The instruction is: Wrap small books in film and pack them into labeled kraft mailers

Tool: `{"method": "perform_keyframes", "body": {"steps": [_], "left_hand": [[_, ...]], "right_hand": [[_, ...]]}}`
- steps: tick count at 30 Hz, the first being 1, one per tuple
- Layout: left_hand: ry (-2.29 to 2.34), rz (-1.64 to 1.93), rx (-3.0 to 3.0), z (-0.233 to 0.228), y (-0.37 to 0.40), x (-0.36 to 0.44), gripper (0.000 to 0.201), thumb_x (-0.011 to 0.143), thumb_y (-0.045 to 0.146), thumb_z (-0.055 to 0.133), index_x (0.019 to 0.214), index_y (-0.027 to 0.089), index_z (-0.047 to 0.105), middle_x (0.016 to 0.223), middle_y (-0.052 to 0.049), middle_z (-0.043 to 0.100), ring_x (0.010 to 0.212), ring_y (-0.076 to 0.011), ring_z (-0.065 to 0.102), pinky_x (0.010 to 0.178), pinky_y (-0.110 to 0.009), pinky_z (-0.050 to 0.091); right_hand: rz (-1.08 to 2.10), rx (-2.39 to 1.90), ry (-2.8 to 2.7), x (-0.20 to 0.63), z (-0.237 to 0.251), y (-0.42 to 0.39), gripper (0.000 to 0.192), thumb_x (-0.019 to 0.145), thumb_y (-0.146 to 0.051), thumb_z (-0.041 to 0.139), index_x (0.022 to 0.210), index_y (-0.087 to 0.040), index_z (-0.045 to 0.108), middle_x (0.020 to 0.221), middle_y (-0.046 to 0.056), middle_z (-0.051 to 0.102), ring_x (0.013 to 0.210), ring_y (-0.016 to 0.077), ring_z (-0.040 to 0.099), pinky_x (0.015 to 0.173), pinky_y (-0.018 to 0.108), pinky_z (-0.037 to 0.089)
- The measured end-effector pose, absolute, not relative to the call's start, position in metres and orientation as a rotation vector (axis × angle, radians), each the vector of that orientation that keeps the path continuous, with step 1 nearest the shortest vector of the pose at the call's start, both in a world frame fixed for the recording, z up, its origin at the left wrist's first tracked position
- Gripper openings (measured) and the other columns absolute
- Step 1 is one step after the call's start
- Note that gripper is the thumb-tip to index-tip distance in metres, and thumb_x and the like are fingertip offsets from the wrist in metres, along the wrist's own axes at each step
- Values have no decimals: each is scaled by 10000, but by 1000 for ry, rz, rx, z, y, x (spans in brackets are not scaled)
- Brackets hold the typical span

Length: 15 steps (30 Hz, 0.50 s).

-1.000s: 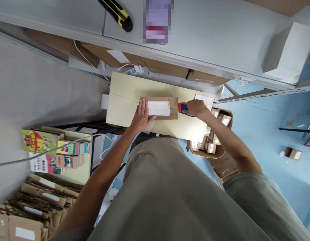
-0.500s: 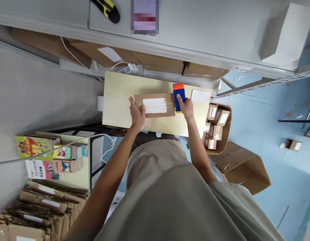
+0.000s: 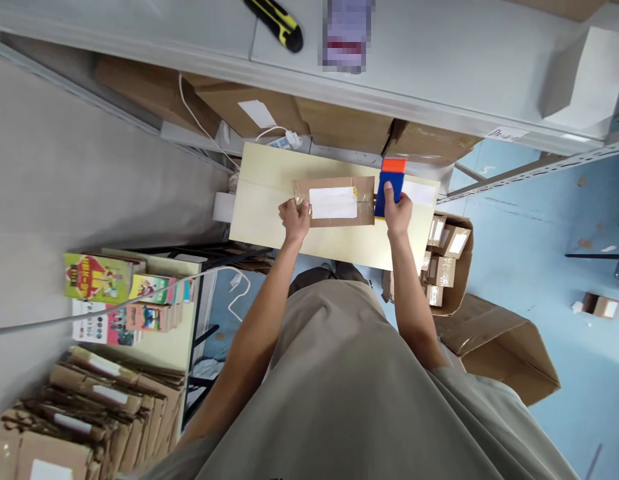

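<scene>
A small cardboard box (image 3: 365,208) with a white label lies lengthwise on the cream tabletop (image 3: 262,167). My left hand (image 3: 294,219) is closed at its left end, fingers curled and thumb against the near left corner. In my right hand (image 3: 398,212) is a flat blue-and-orange block (image 3: 391,180), gripped with the thumb on top. This block is upright at the box's right end, close against it; whether it touches cannot be made out. What kind of thing it is does not show. A white sheet (image 3: 420,193) lies beyond my right hand.
A grey shelf (image 3: 439,60) with a yellow-black utility knife (image 3: 279,23) runs across the front. To the right, a carton (image 3: 464,267) holds several small boxes, beside an open carton (image 3: 504,347). Books (image 3: 99,277) and flattened cardboard (image 3: 104,400) are at left.
My left fingers have curled in from a spread hold along the box's left end. My right hand still holds the block at the other end. The whole view has shifted, with everything appearing further right.
</scene>
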<state>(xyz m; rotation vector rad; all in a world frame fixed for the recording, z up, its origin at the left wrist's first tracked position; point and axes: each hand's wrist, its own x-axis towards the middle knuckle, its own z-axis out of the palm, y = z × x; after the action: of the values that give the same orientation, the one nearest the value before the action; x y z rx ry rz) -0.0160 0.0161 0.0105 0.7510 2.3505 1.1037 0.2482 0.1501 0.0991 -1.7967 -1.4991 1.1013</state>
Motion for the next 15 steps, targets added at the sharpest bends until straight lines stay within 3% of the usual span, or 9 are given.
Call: {"method": "perform_keyframes", "body": {"steps": [6,11,15], "left_hand": [[2222,1381,903,28,-11,-28,406,1024,643,791,998,240,756,1116,-97,705,993,-237,710,960,-376,631],[2156,1420,749,-6,-36,-30,206,988,398,793,1085,219,823,1174,-101,770,1072,-245,777,1052,-400,657],[2080,1358,538,-48,-58,-28,181,953,328,754,1062,206,830,1127,-112,833,1106,-286,809,1085,-474,664]], "right_hand": [[984,-1663,-1483,241,98,111,708,1075,-906,406,1114,-242,648,1029,106,749,1022,282,740,869,403,595],[1080,-1726,-1395,237,46,55,704,993,-984,473,1000,-282,529,933,55,710,905,252,690,851,411,610],[1245,-1723,-1285,239,12,10,692,978,-974,518,1015,-283,519,925,49,734,892,247,733,829,396,631]]}}
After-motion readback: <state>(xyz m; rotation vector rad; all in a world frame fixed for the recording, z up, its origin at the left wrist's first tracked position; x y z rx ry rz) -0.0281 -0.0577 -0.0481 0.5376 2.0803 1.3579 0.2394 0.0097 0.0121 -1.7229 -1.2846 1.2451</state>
